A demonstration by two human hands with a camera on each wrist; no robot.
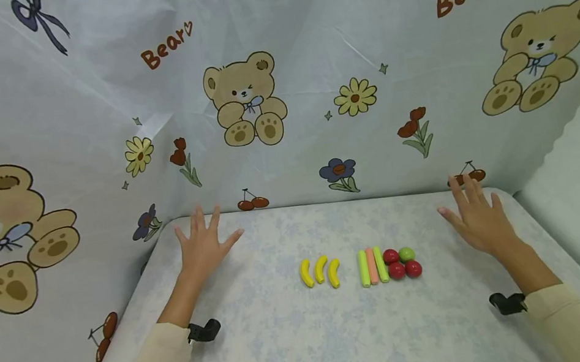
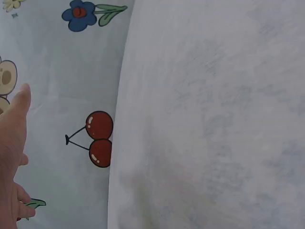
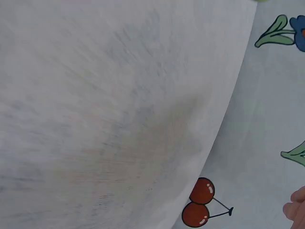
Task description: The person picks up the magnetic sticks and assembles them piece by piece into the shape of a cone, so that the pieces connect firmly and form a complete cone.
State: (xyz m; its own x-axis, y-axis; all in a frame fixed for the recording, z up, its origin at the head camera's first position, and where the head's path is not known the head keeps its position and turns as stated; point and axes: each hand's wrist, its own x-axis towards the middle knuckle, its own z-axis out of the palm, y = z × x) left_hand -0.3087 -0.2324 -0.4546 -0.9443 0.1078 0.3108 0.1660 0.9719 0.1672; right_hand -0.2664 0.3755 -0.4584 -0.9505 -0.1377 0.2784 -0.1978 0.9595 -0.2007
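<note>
A passable gap separates toy bananas (image 1: 321, 270) from coloured sticks (image 1: 372, 266). Balls (image 1: 396, 270) block the sticks' right side; patterned cloth (image 1: 309, 141) bars the worktop's (image 1: 268, 345) far edge.

bear-printed pale backdrop (image 1: 287, 2), blue-mottled white tabletop (image 1: 291, 348)

- I saw three yellow bananas (image 1: 320, 270) abreast.
- Near them, two green sticks (image 1: 364, 268) flanked an orange stick (image 1: 372, 266).
- Three red balls (image 1: 397, 271) clustered with a green ball (image 1: 407, 254).
</note>
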